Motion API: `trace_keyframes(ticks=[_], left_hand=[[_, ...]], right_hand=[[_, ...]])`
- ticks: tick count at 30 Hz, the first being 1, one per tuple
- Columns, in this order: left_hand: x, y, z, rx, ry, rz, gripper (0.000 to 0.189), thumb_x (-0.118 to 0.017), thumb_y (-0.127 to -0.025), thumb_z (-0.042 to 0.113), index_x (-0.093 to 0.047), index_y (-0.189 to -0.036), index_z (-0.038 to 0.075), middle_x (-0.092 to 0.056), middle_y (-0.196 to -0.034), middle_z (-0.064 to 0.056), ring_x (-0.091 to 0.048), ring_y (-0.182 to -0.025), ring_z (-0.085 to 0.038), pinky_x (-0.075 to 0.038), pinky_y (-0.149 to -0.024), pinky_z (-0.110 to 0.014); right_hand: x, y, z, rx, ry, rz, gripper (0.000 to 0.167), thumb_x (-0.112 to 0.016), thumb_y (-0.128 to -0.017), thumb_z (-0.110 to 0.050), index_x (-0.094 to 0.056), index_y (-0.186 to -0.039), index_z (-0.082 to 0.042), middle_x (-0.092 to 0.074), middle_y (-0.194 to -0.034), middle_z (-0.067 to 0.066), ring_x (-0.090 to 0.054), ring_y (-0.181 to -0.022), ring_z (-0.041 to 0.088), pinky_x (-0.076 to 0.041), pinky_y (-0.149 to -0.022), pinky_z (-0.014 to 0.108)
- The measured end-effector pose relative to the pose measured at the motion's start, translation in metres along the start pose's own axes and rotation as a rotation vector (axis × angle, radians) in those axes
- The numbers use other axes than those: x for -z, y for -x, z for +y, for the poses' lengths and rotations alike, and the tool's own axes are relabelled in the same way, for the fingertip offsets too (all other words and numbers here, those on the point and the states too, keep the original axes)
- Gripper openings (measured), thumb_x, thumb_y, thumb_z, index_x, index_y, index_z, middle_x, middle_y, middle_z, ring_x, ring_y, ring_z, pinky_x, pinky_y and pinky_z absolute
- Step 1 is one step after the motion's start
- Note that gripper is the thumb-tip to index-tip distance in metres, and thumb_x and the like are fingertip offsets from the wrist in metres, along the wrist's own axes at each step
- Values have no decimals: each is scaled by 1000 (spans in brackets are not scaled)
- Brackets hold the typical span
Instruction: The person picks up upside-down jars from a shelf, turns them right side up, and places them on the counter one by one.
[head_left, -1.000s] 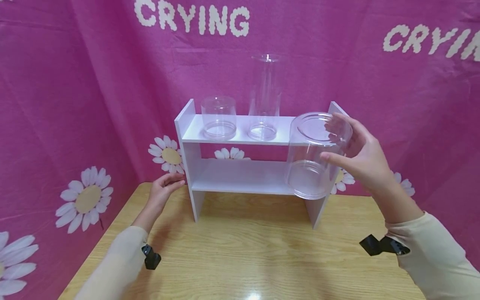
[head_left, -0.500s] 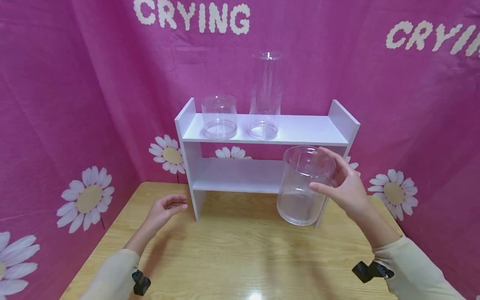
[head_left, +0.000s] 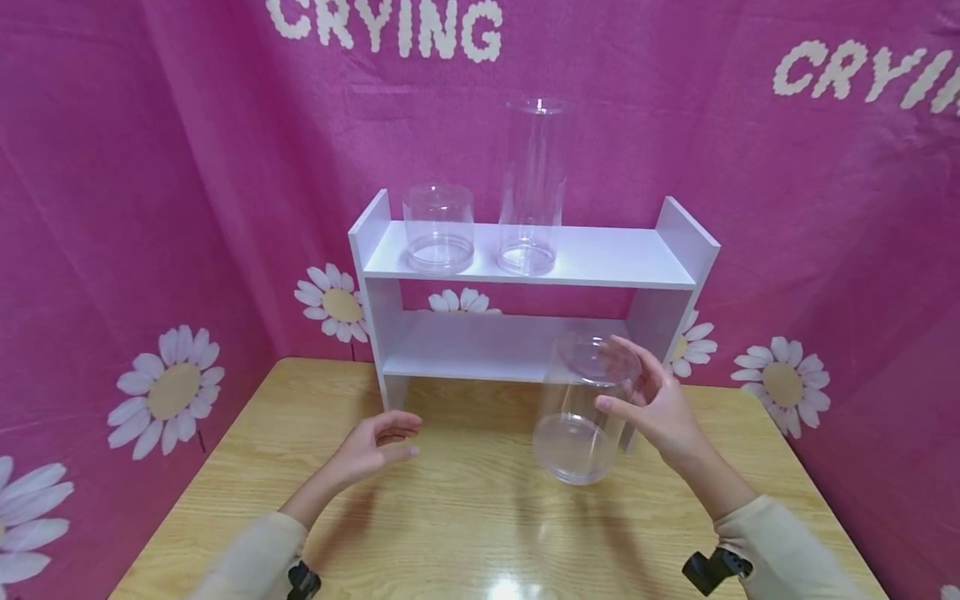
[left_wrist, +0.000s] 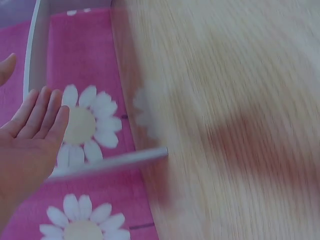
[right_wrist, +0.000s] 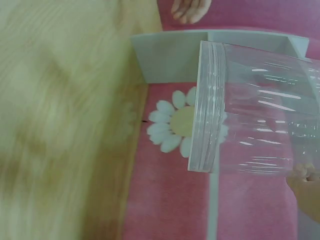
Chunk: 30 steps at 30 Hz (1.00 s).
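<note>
right hand [head_left: 663,417] grips a wide clear jar [head_left: 573,442] by its upper side; jar held off the wooden table [head_left: 450,533], in front of the white shelf [head_left: 615,257], toward its right end. left hand [head_left: 367,450] holds nothing, fingers relaxed, apart from the jar. short clear container [head_left: 438,225] and tall clear cylinder [head_left: 531,183] stand upright on the top board.

With our right hand [head_left: 663,412] we grip a tilted clear cylindrical container [head_left: 572,450] above the yellow wood-grain table [head_left: 450,517], our left hand [head_left: 375,446] hovering leftward, while a short clear cylinder [head_left: 438,229] and a tall clear cylinder [head_left: 531,200] top the far white two-tier shelf [head_left: 622,254].
</note>
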<state>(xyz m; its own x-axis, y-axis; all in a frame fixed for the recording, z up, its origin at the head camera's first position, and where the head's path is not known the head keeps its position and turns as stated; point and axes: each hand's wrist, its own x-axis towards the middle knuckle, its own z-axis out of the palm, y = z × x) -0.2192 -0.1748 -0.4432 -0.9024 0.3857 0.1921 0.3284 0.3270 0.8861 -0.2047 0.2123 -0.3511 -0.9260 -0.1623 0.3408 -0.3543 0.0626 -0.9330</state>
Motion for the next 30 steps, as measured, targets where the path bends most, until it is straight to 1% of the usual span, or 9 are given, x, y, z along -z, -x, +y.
trace_keyframes(ticks=[1, 3, 7, 11, 16, 19, 22, 26, 30], left_hand=[[-4, -2, 1, -2, -1, -16, 40, -69, -86, 11, -57, -120, -8, -64, -117, -24, -61, -110, -35, -50, -99, -43], [-14, -5, 3, 1, 6, -50, 41, -68, -87, 9, -56, -122, -9, -62, -119, -26, -59, -113, -41, -49, -100, -44], [-33, -9, 6, 3, 25, -110, 43, -68, -87, 10, -54, -123, -9, -61, -121, -26, -58, -115, -42, -49, -101, -42], [-50, -12, 9, -6, 56, -152, 45, -69, -87, 10, -53, -124, -10, -60, -123, -27, -56, -118, -42, -47, -103, -46], [-67, -19, 11, -4, 126, -187, 53, -69, -87, 12, -48, -129, -12, -56, -129, -30, -52, -123, -44, -42, -108, -51], [-75, -24, 13, 12, 183, -213, 61, -70, -87, 15, -42, -134, -12, -50, -136, -31, -47, -129, -46, -37, -112, -52], [-81, -28, 16, 24, 230, -232, 72, -72, -86, 21, -36, -139, -11, -43, -143, -31, -41, -134, -46, -34, -114, -51], [-86, -29, 18, 35, 242, -255, 84, -75, -83, 27, -30, -143, -11, -39, -146, -30, -39, -136, -44, -33, -116, -49], [-90, -29, 18, 20, 253, -270, 88, -78, -80, 27, -29, -144, -9, -38, -147, -29, -38, -137, -43, -32, -117, -48]], right_hand=[[-2, 1, 2, -6, -3, 3, 74, -71, -79, 7, -39, -144, -7, -56, -124, -20, -53, -109, -9, -46, -91, 4], [-5, 2, 8, -7, -31, -5, 74, -70, -79, 8, -37, -144, -4, -57, -125, -20, -54, -109, -8, -46, -92, 5], [-13, 4, 18, -20, -70, -22, 74, -69, -79, 8, -34, -144, 1, -57, -126, -18, -55, -113, -6, -46, -96, 7], [-22, 6, 26, -48, -103, -22, 76, -69, -79, 8, -30, -145, 5, -56, -127, -17, -54, -113, -6, -46, -96, 8], [-36, 7, 31, -83, -148, -23, 76, -69, -79, 7, -30, -145, 7, -57, -120, -17, -56, -109, -6, -47, -94, 9], [-43, 6, 33, -112, -148, -31, 77, -71, -79, 5, -32, -145, 5, -58, -117, -15, -57, -108, -5, -48, -94, 9], [-48, 6, 35, -128, -145, -36, 77, -72, -78, 3, -33, -144, 3, -58, -117, -15, -57, -108, -4, -48, -94, 10], [-55, 7, 39, -116, -168, -46, 77, -72, -78, 3, -33, -144, 3, -59, -119, -19, -57, -108, -4, -48, -94, 11], [-59, 8, 41, -90, -198, -58, 76, -72, -79, 3, -33, -144, 5, -59, -120, -21, -58, -109, -5, -48, -95, 12]])
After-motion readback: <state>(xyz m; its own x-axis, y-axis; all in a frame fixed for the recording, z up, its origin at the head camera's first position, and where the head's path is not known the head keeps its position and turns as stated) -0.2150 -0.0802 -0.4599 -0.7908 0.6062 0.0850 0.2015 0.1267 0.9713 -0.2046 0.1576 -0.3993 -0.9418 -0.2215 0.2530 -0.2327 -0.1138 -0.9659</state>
